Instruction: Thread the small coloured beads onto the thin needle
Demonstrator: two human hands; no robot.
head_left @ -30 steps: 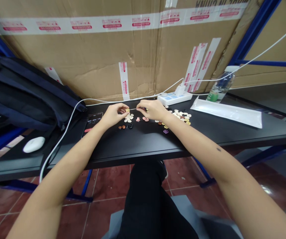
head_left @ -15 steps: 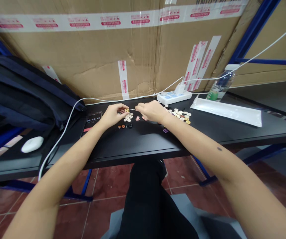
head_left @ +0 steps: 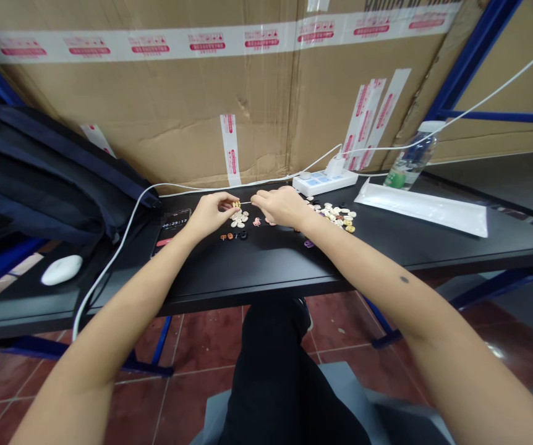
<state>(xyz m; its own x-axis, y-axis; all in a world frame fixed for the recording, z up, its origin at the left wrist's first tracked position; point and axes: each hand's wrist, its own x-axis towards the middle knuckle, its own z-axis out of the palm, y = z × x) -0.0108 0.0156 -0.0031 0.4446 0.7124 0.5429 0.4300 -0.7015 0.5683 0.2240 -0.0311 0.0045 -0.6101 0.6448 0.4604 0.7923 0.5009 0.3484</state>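
Note:
My left hand (head_left: 213, 209) pinches small yellow buttons (head_left: 236, 205) between thumb and fingers. A thin, pale straight strand (head_left: 246, 203) runs from them to my right hand (head_left: 279, 206), whose fingers are closed on its other end; whether it is a string or a thin stick I cannot tell. Below the left fingertips lies a little pile of cream buttons (head_left: 237, 219). Pink buttons (head_left: 257, 222) rest between the hands, partly covered by the right one. Nearer me, orange buttons (head_left: 230, 236) and black buttons (head_left: 243, 235) form a short row. A larger pile of mixed buttons (head_left: 341, 214) spreads beyond the right wrist.
A phone (head_left: 174, 222) showing a timer lies left of my left hand, near a white mouse (head_left: 61, 270) and a dark backpack (head_left: 53, 173). Behind stand a power strip (head_left: 324, 183) with cables and a bottle (head_left: 412, 157). A white tray-like strip (head_left: 424, 210) lies at right.
Both hands keep nearly the same place and grip. The phone's timer has advanced by a second, and the view has shifted very slightly.

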